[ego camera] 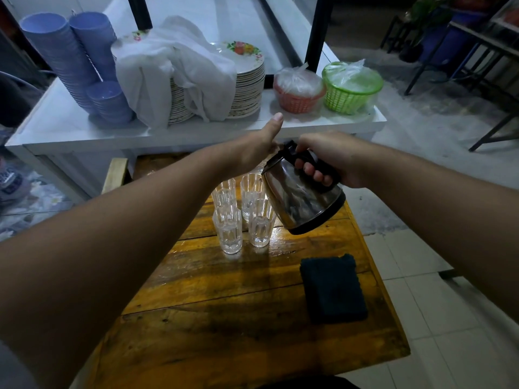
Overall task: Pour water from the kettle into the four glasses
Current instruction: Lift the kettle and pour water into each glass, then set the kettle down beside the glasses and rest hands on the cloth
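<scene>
A steel kettle (303, 200) with a black handle and base hangs tilted to the left over a cluster of several clear ribbed glasses (229, 231) on the wooden table (224, 290). My right hand (337, 158) grips the kettle's handle. The spout end is above the far right glass (250, 189). The near glasses hold some water. My left hand (252, 150) reaches to the kettle's top with the thumb raised. Its fingers are hidden behind the lid, so its hold on the lid is unclear.
A dark folded cloth (332, 289) lies on the table's right side. Behind the table stands a white counter (70, 127) with stacked blue bowls (70, 57), plates (247, 85) under a white cloth (179, 71), and a red basket (297, 94) and a green basket (351, 85).
</scene>
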Tool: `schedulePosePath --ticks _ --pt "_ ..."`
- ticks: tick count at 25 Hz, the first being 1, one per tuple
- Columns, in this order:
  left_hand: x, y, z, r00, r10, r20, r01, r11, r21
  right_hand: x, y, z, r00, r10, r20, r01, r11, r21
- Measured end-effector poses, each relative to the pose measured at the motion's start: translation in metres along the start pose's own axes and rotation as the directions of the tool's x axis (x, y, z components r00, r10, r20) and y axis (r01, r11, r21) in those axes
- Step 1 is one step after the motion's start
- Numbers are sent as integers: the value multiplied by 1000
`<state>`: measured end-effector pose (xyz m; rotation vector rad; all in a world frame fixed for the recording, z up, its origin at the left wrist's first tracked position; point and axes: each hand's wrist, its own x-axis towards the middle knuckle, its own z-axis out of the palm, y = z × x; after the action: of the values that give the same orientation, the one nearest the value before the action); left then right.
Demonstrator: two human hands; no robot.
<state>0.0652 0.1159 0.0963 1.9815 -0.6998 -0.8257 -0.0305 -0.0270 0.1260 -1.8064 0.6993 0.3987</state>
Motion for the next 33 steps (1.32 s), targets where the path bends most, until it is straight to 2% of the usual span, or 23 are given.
schedulePosePath --ticks 4,9,12,14,17,20,24,27,30,33 --pt "6 0 5 996 -42 -80 43 999 17 -3 30 -9 996 -71 -57 80 981 174" --pt "14 16 32 998 2 -59 2 998 56 -1 82 -21 971 -142 -191 202 918 341" --pt "23 28 60 999 -21 -40 23 998 50 5 122 -19 953 -119 -279 242 852 465" --pt "31 31 81 999 -45 -25 47 995 90 13 150 -15 937 -113 -331 270 836 478" --pt "44 26 112 998 -60 8 57 981 188 25 186 -4 928 -159 -336 327 782 531" --pt "56 15 136 995 -84 53 65 951 301 41 215 5 952 -118 -283 269 764 586" --pt "58 -5 160 992 -99 83 72 955 287 54 243 13 957 -128 -262 261 776 574" --pt "49 -26 181 994 -76 77 32 889 458 61 265 17 955 -152 -255 265 825 499" --pt "40 -47 196 997 31 65 -65 790 609 63 281 19 967 -137 -214 225 856 466" --pt "38 -58 209 994 107 12 -88 741 666 57 280 18 965 -121 -231 210 885 414"
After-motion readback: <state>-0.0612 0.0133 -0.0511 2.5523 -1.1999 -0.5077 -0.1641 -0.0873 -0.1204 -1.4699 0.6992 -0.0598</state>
